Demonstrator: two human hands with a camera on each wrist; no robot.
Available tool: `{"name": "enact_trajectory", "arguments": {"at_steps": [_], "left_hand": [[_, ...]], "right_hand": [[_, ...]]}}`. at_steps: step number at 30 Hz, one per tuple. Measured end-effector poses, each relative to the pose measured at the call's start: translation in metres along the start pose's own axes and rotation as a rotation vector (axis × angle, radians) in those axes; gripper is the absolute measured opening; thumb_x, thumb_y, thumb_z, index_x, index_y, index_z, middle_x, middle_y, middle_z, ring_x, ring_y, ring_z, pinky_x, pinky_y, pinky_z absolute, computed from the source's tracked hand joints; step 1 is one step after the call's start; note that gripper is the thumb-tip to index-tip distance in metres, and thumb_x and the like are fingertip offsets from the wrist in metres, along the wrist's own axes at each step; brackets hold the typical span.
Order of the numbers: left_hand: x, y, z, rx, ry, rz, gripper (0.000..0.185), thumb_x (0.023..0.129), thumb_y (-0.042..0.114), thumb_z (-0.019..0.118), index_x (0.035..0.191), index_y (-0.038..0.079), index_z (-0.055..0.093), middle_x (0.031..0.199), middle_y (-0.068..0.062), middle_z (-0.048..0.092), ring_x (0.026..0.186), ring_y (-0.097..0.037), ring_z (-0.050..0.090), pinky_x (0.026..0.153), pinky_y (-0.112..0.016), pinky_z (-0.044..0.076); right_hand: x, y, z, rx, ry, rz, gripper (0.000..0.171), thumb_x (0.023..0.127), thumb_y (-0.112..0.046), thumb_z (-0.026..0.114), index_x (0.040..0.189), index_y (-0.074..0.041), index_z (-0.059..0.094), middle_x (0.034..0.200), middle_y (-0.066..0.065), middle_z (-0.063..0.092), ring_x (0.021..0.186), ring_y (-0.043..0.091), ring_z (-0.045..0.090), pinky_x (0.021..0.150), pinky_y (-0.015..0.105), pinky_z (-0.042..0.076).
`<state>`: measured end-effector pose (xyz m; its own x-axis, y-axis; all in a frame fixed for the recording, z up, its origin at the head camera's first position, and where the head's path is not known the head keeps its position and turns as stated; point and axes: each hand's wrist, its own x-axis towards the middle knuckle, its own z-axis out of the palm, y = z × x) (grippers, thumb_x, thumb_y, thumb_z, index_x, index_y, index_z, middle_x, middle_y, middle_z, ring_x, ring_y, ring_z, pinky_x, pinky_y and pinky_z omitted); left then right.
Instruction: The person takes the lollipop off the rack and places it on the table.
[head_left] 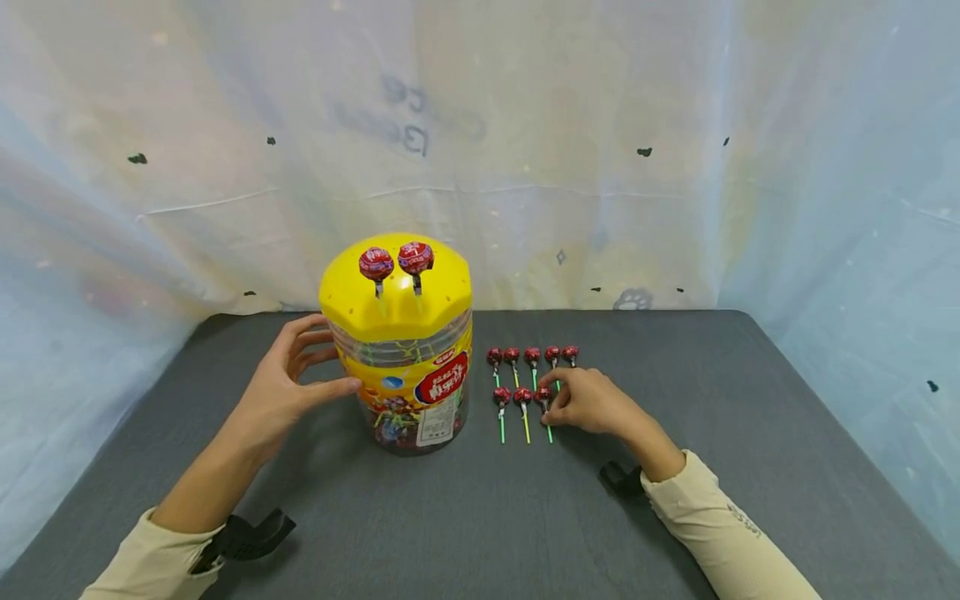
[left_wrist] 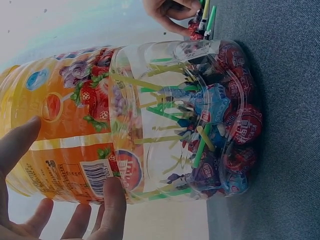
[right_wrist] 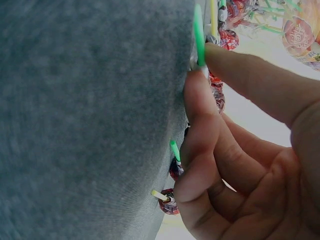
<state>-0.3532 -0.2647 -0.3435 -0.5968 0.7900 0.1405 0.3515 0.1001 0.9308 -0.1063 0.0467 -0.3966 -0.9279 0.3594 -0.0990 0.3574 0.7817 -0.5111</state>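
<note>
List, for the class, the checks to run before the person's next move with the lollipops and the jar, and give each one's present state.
1. Left hand steadies the jar, fingers and thumb against its side: ok.
2. Jar stands upright on the grey table: ok.
3. Right hand has a lollipop: ok; in the right wrist view thumb and forefinger pinch the green stick of the front-row lollipop.
4. That lollipop is lifted off the table: cannot tell.
5. Yellow lid has free holes for more sticks: cannot tell; two lollipops already stand in it.
6. Other loose lollipops lie in tidy rows, none knocked aside: ok.
</note>
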Motion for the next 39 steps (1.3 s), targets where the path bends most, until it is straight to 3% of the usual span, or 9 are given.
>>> {"name": "enact_trajectory", "arguments": {"at_steps": [5, 11, 22, 32, 39], "left_hand": [[0.000, 0.000, 0.001, 0.009, 0.007, -0.001, 0.082, 0.089, 0.020, 0.076, 0.153, 0.029, 0.025, 0.150, -0.008, 0.034, 0.131, -0.024, 0.041, 0.094, -0.039, 0.050], [0.000, 0.000, 0.002, 0.022, 0.016, 0.017, 0.080, 0.089, 0.019, 0.076, 0.152, 0.029, 0.027, 0.147, -0.004, 0.037, 0.127, -0.018, 0.042, 0.092, -0.035, 0.050], [0.001, 0.000, 0.003, 0.008, 0.015, 0.005, 0.082, 0.089, 0.021, 0.077, 0.153, 0.028, 0.026, 0.151, -0.011, 0.033, 0.131, -0.024, 0.040, 0.099, -0.051, 0.046], [0.000, -0.001, 0.000, 0.015, 0.001, 0.013, 0.081, 0.089, 0.020, 0.076, 0.153, 0.028, 0.026, 0.150, -0.008, 0.034, 0.129, -0.020, 0.041, 0.091, -0.031, 0.051], [-0.002, 0.004, 0.001, -0.006, -0.005, -0.010, 0.082, 0.089, 0.020, 0.076, 0.152, 0.029, 0.024, 0.148, -0.007, 0.033, 0.130, -0.023, 0.040, 0.090, -0.031, 0.052]], "right_hand": [[0.000, 0.000, 0.000, -0.007, 0.003, -0.002, 0.049, 0.083, -0.020, 0.082, 0.126, -0.006, 0.064, 0.079, -0.005, 0.074, 0.068, 0.004, 0.061, 0.064, 0.027, 0.048], [0.000, 0.000, -0.001, -0.006, 0.007, -0.009, 0.049, 0.082, -0.020, 0.082, 0.125, -0.005, 0.064, 0.079, -0.006, 0.074, 0.069, 0.003, 0.061, 0.064, 0.027, 0.048], [0.000, -0.002, -0.002, -0.013, 0.019, 0.001, 0.047, 0.083, -0.022, 0.082, 0.124, -0.006, 0.065, 0.079, -0.006, 0.074, 0.067, 0.004, 0.061, 0.060, 0.026, 0.046], [-0.004, -0.011, -0.008, 0.030, 0.023, 0.013, 0.049, 0.083, -0.020, 0.082, 0.126, -0.007, 0.064, 0.077, -0.008, 0.073, 0.069, 0.005, 0.064, 0.063, 0.027, 0.048], [-0.010, -0.016, -0.015, 0.024, 0.058, -0.068, 0.048, 0.085, -0.021, 0.080, 0.128, -0.008, 0.063, 0.081, -0.010, 0.073, 0.072, 0.003, 0.064, 0.066, 0.028, 0.051]]}}
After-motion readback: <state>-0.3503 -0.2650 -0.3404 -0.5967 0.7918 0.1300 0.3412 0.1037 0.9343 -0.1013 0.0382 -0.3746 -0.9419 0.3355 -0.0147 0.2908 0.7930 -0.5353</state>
